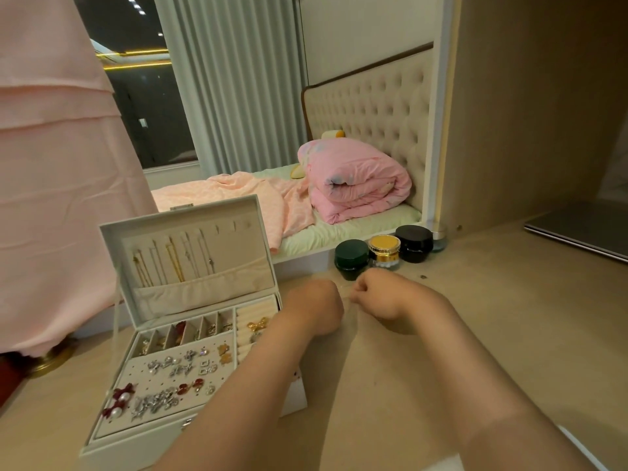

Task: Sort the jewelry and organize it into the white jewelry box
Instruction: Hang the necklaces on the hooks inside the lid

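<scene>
A home bedroom, seen from a dressing counter [441,317]. The middle of the frame shows a bed [356,229] with a tufted headboard [373,107] and a rolled pink duvet [353,181]. Grey curtains [234,79] hang at upper centre, and cosmetic jars [384,248] stand at the counter's far edge.

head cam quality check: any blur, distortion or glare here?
Head view: wide-angle bending at the edges; warm, dim light; both hands, left hand and right hand, soft with blur; jewelry box contents fairly sharp; no strong glare on the desk.

Tufted headboard [373,107] behind pink bedding [353,185] — pleated curtains [234,83], dark window [142,96].
</scene>
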Demonstrator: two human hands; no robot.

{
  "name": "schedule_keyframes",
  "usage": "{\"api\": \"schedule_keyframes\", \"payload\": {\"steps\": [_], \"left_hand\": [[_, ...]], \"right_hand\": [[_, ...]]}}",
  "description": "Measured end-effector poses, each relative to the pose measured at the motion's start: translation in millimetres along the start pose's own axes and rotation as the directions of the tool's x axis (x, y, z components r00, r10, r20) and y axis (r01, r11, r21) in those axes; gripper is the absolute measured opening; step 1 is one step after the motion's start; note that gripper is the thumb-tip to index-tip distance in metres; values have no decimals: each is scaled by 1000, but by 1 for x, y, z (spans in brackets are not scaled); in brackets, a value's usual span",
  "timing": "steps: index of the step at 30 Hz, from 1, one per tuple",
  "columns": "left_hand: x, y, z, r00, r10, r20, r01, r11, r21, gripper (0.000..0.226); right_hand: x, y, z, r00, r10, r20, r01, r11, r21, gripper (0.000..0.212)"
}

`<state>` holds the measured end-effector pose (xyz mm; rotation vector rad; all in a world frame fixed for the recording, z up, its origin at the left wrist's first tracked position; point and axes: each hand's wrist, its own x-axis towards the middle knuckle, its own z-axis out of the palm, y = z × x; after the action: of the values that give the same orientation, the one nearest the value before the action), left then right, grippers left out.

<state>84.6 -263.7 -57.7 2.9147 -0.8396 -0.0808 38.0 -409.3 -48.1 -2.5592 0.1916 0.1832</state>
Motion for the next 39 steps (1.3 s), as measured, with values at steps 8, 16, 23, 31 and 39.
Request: {"api": "schedule_keyframes", "payload": {"steps": [8,16,23,31,39], "left_hand": [[-49,-25,-52,981,-90,-174,-54,728,-683,22],[-110,-45,-99,967,-63,-245,-203,388,-899,19],[-149,-85,-118,944,5,-331,-306,395,-866,18],[-159,-130,-129,906,-80,-416,-359,378,-854,12],[-156,-157,-122,931,-94,-352,-297,365,-883,11]], "right_hand": [[-28,-43,-28,958,-287,-26,261,826,499,27],[-67,-98,-43,903,-399,-161,394,619,679,10],[-89,-143,-22,881,-445,-160,434,626,648,18],[-77,-184,-7,908,-395,-141,397,702,591,11],[-62,-204,18,908,-417,38,293,697,654,11]]}}
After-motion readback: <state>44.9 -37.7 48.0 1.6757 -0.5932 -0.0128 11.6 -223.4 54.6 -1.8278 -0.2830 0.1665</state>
